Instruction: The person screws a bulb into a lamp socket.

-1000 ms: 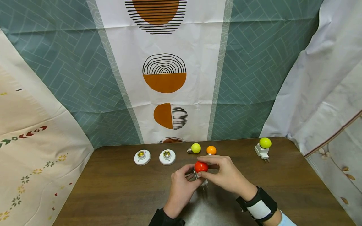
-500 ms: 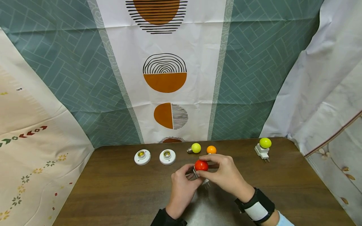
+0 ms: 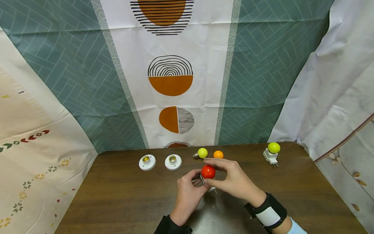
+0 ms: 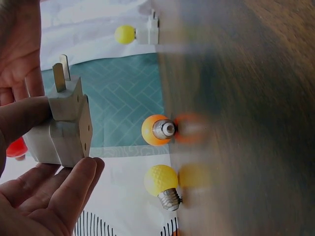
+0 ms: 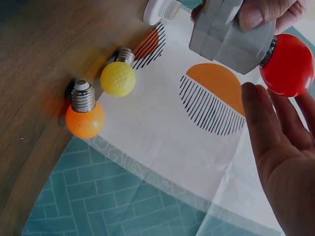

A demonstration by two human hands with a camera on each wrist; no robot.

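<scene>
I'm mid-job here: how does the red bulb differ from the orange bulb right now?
The red bulb sits in a white plug adapter, only a sliver of its base showing; the orange bulb is loose, its screw base bare. The red bulb is raised above the table, its adapter gripped by the left hand; the orange bulb lies on the table on its side. Both have round, single-coloured heads and metal bases.

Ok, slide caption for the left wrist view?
Left hand holds a white plug adapter; loose orange bulb and loose yellow bulb on the table.
</scene>
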